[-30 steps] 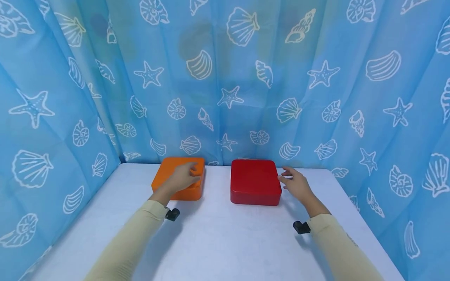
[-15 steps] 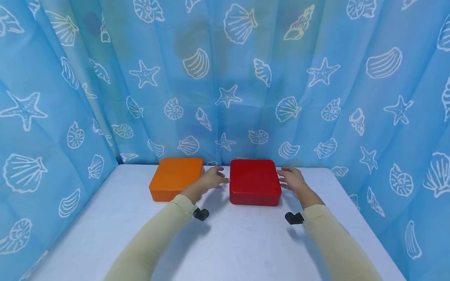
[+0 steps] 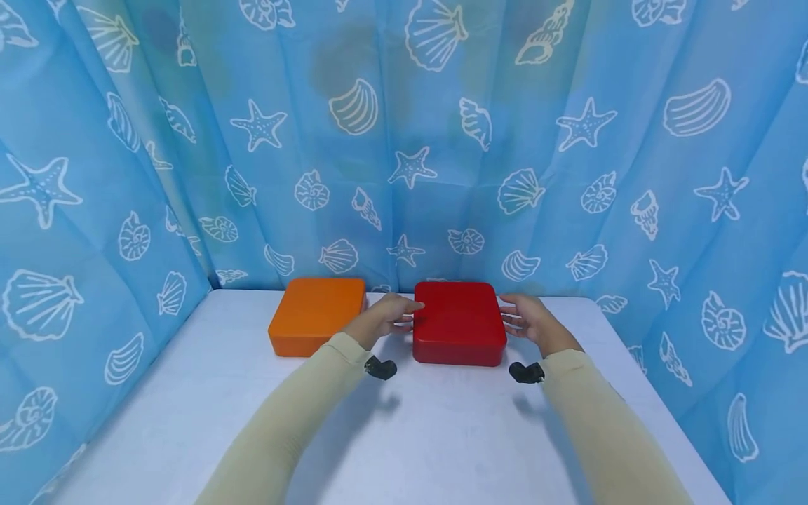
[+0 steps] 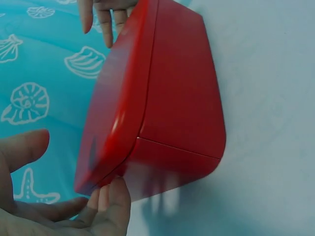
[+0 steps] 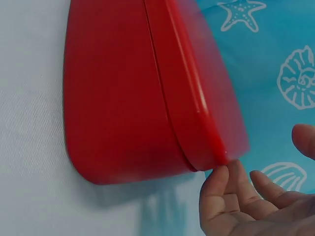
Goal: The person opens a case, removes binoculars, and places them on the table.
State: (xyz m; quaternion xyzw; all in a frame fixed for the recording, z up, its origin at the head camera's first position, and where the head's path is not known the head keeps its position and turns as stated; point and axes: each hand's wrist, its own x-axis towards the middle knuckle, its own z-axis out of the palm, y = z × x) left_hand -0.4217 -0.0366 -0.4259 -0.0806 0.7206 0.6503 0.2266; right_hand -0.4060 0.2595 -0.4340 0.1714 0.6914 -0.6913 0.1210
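A red lidded box [image 3: 459, 321] stands on the white table with its lid on; a thin seam runs round its sides in both wrist views. At its left side is my left hand [image 3: 391, 314], with fingertips [image 4: 117, 189] right at the lid's edge and the thumb raised apart. My right hand [image 3: 533, 322] is at the opposite side. Its fingertips [image 5: 221, 173] meet the lower edge of the lid [image 5: 197, 108], and that thumb also stands off. Neither hand is wrapped round the box.
An orange box [image 3: 318, 308] of similar shape lies to the left of the red one, just behind my left wrist. A blue curtain [image 3: 404, 140] with white shells and starfish closes off the back and sides of the white table [image 3: 442, 435].
My left hand has moved right, from over the orange box to the red box's left side. The right hand has shifted slightly in at the right side. Both boxes stay in place.
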